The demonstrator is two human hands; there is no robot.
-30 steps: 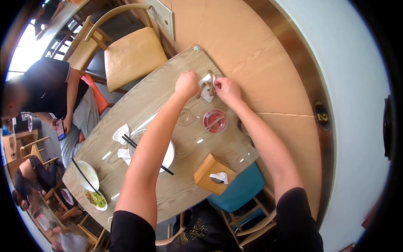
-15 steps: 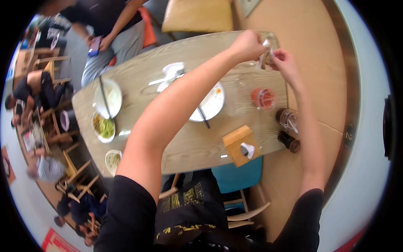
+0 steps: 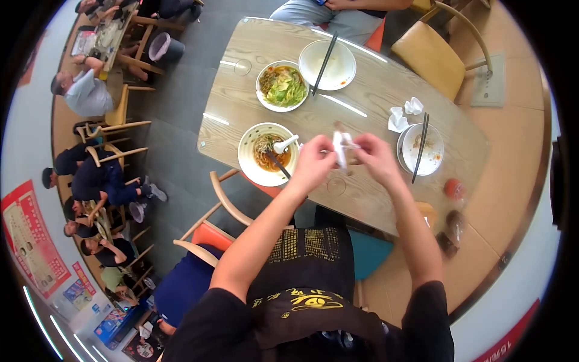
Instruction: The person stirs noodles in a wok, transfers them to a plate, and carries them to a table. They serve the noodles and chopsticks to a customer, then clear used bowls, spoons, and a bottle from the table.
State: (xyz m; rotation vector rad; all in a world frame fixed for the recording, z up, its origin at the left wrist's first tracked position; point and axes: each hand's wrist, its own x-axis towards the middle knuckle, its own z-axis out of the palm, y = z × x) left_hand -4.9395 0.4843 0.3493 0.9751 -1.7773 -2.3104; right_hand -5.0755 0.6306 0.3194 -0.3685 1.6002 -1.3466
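My left hand (image 3: 315,161) and my right hand (image 3: 377,158) are raised over the middle of the wooden table (image 3: 356,202). Between them they pinch a small packet (image 3: 341,149), partly white and partly clear; its contents are too blurred to name. Left of my left hand stands a noodle bowl (image 3: 245,152) with a white spoon (image 3: 286,143) and dark chopsticks in it. Beyond it are a bowl of green vegetables (image 3: 286,92) and a large white bowl (image 3: 344,65) with chopsticks across it. To the right of my right hand lie stacked plates (image 3: 431,158) with chopsticks on top.
Crumpled tissues (image 3: 398,120), a red-topped jar (image 3: 453,188), dark condiment containers (image 3: 455,226) and a partly hidden tissue box (image 3: 427,212) are at the right. A person (image 3: 353,23) sits across the table. A yellow chair (image 3: 429,59) stands behind; other diners sit at the left.
The view has swung toward the left side of the table. Both my hands have come from the table's far right corner to its middle, with the packet between them.
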